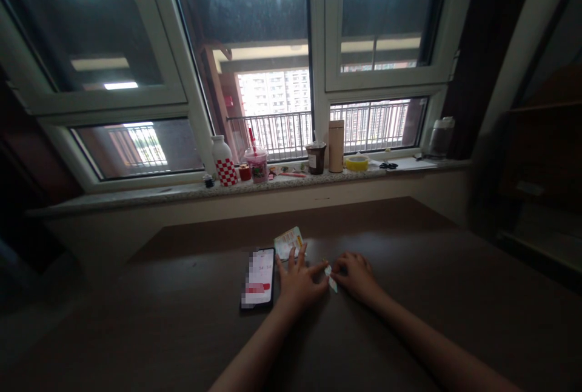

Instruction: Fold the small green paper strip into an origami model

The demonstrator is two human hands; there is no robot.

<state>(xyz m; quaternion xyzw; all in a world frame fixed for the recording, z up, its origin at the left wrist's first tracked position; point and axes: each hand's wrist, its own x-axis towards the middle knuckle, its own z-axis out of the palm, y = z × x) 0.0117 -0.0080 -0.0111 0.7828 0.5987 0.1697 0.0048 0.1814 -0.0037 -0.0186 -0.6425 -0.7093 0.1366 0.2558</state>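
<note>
Dark wooden table (409, 295) runs beneath a big window. Both hands meet at its centre: the left hand (297, 283), fingers spread, and the right hand (357, 275), curled, pinch a small folded paper (331, 278) between them. A phone (258, 278) lies at nine o'clock of the left hand, a packet (287, 242) at twelve.

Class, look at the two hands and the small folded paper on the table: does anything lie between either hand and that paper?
Nothing visible does. The left hand and right hand both meet the small folded paper at their fingertips. The phone and card lie off to the left.
</note>
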